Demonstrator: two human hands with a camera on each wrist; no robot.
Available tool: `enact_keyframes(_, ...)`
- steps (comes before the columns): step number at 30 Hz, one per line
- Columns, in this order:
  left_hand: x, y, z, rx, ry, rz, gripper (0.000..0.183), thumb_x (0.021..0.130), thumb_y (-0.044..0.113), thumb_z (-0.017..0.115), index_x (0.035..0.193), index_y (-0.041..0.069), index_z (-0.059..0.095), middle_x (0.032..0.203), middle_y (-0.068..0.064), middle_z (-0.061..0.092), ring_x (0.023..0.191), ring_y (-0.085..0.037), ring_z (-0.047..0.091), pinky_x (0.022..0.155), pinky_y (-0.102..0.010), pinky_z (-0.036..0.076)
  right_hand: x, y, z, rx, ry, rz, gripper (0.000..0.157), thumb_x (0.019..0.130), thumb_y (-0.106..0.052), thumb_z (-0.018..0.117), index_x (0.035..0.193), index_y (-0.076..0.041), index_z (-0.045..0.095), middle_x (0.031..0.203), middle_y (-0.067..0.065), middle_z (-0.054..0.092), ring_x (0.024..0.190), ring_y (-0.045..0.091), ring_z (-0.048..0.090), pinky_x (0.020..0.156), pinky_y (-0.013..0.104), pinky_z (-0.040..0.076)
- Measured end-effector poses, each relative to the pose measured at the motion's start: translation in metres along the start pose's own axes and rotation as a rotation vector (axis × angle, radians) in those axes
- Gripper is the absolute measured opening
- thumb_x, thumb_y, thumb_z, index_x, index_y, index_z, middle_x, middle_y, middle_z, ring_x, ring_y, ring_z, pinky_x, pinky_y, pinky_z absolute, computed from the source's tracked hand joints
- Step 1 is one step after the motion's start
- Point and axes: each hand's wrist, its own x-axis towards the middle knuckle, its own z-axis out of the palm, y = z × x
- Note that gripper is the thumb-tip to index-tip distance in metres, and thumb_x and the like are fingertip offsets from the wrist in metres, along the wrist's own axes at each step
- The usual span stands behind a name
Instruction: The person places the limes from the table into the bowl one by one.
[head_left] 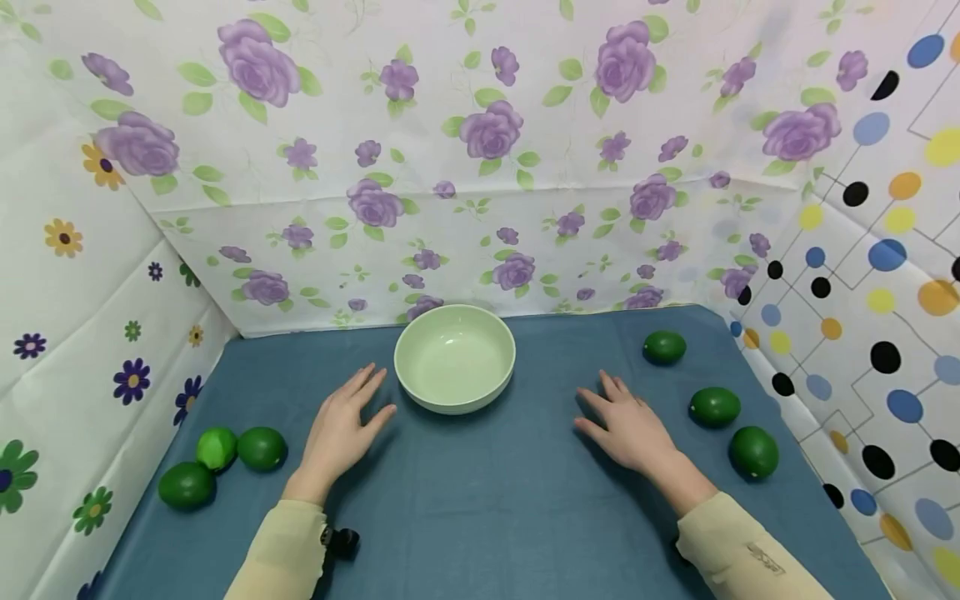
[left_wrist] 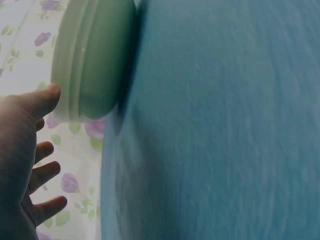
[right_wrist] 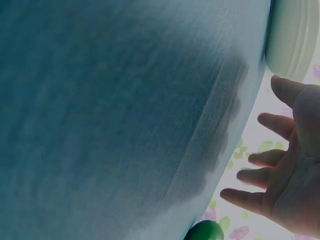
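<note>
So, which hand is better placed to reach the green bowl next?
Probably the left hand: in the head view it is close beside the green bowl, while the right hand, farther off, has more blue cloth to cross.

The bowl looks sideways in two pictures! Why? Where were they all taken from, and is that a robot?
No robot here, just a person's bare left hand and right hand. The big picture comes from a camera worn on the head, looking forward and down. The other two come from a camera on each wrist; those cameras are turned, so the bowl seems tipped. Really, it sits upright on a blue cloth. Three green fruits lie to the left, and three more green ones to the right. Neither hand holds anything; the fingers are spread.
</note>
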Motion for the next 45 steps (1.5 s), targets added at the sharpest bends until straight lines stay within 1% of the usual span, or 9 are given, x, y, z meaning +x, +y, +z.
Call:
enact_keyframes(3, 0.000, 0.005, 0.000, -0.039, 0.100, 0.020, 0.055, 0.099, 0.026, 0.083, 0.148, 0.009, 0.067, 0.156, -0.016, 0.058, 0.140, -0.040, 0.056, 0.111, -0.063, 0.049, -0.003, 0.000, -0.002, 0.026, 0.016, -0.006, 0.056, 0.107, -0.044, 0.067, 0.154, -0.014, 0.061, 0.166, 0.028, 0.040, 0.150, 0.051, 0.040, 0.111, 0.073, 0.043)
enact_keyframes(6, 0.000, 0.009, 0.003, -0.081, 0.166, 0.035, 0.045, 0.096, 0.020, 0.085, 0.139, 0.009, 0.074, 0.150, -0.013, 0.064, 0.135, -0.037, 0.061, 0.106, -0.061, 0.054, -0.007, 0.000, -0.005, 0.053, 0.032, -0.004, 0.050, 0.108, -0.040, 0.067, 0.150, -0.014, 0.066, 0.161, 0.026, 0.048, 0.140, 0.050, 0.052, 0.102, 0.070, 0.052)
enact_keyframes(12, 0.002, 0.016, 0.015, -0.161, 0.220, 0.069, 0.043, 0.094, 0.014, 0.086, 0.135, 0.007, 0.076, 0.149, -0.011, 0.064, 0.137, -0.037, 0.059, 0.109, -0.058, 0.053, -0.018, 0.006, -0.012, 0.073, 0.081, 0.001, 0.043, 0.108, -0.038, 0.068, 0.146, -0.018, 0.070, 0.154, 0.022, 0.058, 0.123, 0.049, 0.066, 0.085, 0.067, 0.059)
enact_keyframes(20, 0.009, 0.023, 0.030, -0.183, 0.226, 0.158, 0.042, 0.091, 0.014, 0.087, 0.132, 0.008, 0.078, 0.147, -0.011, 0.066, 0.140, -0.036, 0.058, 0.114, -0.054, 0.050, -0.037, 0.021, -0.028, 0.102, 0.114, 0.050, 0.041, 0.109, -0.037, 0.067, 0.144, -0.016, 0.072, 0.148, 0.021, 0.063, 0.122, 0.047, 0.067, 0.088, 0.065, 0.059)
enact_keyframes(25, 0.014, 0.024, 0.034, -0.154, 0.229, 0.175, 0.039, 0.091, 0.017, 0.087, 0.128, 0.009, 0.080, 0.145, -0.009, 0.067, 0.142, -0.035, 0.056, 0.118, -0.057, 0.045, -0.048, 0.028, -0.037, 0.127, 0.126, 0.072, 0.048, 0.110, -0.049, 0.061, 0.145, -0.018, 0.071, 0.150, 0.022, 0.061, 0.119, 0.046, 0.068, 0.087, 0.065, 0.059)
enact_keyframes(29, 0.015, 0.023, 0.034, -0.142, 0.221, 0.164, 0.037, 0.091, 0.019, 0.086, 0.127, 0.010, 0.081, 0.144, -0.007, 0.069, 0.145, -0.032, 0.054, 0.121, -0.060, 0.040, -0.057, 0.031, -0.044, 0.156, 0.129, 0.094, 0.056, 0.109, -0.058, 0.056, 0.146, -0.017, 0.070, 0.152, 0.022, 0.059, 0.115, 0.043, 0.071, 0.081, 0.060, 0.061)
enact_keyframes(33, 0.016, 0.021, 0.034, -0.149, 0.199, 0.183, 0.036, 0.092, 0.018, 0.085, 0.126, 0.011, 0.082, 0.142, -0.005, 0.069, 0.146, -0.030, 0.053, 0.123, -0.060, 0.037, -0.065, 0.035, -0.050, 0.177, 0.133, 0.113, 0.056, 0.109, -0.056, 0.057, 0.147, -0.016, 0.068, 0.153, 0.023, 0.058, 0.111, 0.043, 0.072, 0.070, 0.053, 0.063)
enact_keyframes(39, 0.018, 0.019, 0.034, -0.171, 0.205, 0.224, 0.034, 0.091, 0.017, 0.085, 0.125, 0.011, 0.083, 0.136, -0.005, 0.073, 0.142, -0.031, 0.057, 0.118, -0.060, 0.045, -0.074, 0.044, -0.058, 0.171, 0.155, 0.117, 0.053, 0.110, -0.052, 0.059, 0.146, -0.014, 0.069, 0.150, 0.025, 0.060, 0.110, 0.046, 0.072, 0.077, 0.060, 0.063)
enact_keyframes(45, 0.020, 0.017, 0.034, -0.203, 0.221, 0.220, 0.034, 0.090, 0.016, 0.086, 0.123, 0.012, 0.083, 0.132, -0.004, 0.075, 0.141, -0.030, 0.057, 0.107, -0.051, 0.056, -0.083, 0.057, -0.070, 0.171, 0.160, 0.156, 0.054, 0.111, -0.053, 0.057, 0.147, -0.015, 0.068, 0.144, 0.025, 0.064, 0.103, 0.044, 0.073, 0.076, 0.061, 0.062)
